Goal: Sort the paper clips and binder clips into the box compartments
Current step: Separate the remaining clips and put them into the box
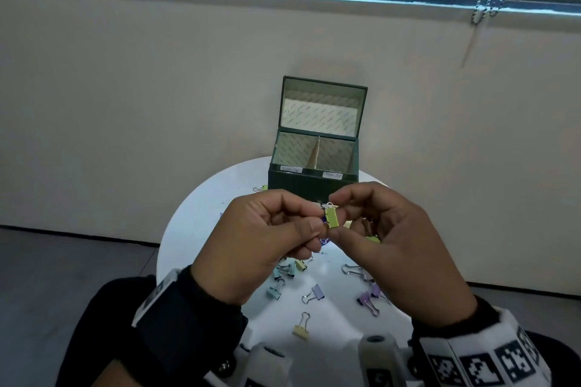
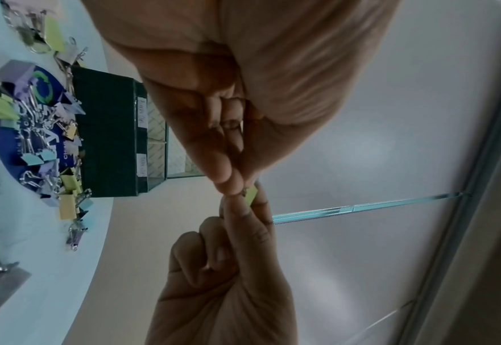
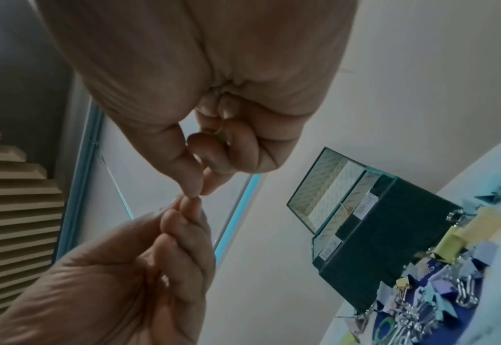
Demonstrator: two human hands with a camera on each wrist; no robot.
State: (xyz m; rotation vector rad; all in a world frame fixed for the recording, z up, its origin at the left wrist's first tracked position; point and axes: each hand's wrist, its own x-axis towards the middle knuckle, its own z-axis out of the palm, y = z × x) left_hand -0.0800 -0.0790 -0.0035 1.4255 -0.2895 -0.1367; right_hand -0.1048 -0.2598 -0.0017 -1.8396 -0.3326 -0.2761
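Above the round white table [image 1: 201, 217], both hands meet on one yellow-green binder clip [image 1: 331, 217]. My left hand [image 1: 316, 225] pinches its left side between thumb and fingers. My right hand [image 1: 338, 214] pinches its right side, with silver wire handles showing at the top. The left wrist view shows the same clip [image 2: 250, 195] between the fingertips of both hands. Just behind stands the dark green box [image 1: 311, 187] with its lid open, a divider [image 1: 315, 151] and two labelled compartments. Several pastel binder clips [image 1: 317, 292] lie loose on the table below my hands.
The box [image 2: 107, 130] sits at the table's far edge, close to a beige wall. A heap of clips [image 3: 414, 301] lies on a blue logo right in front of it. One small clip [image 1: 261, 188] rests left of the box. The floor drops off around the table.
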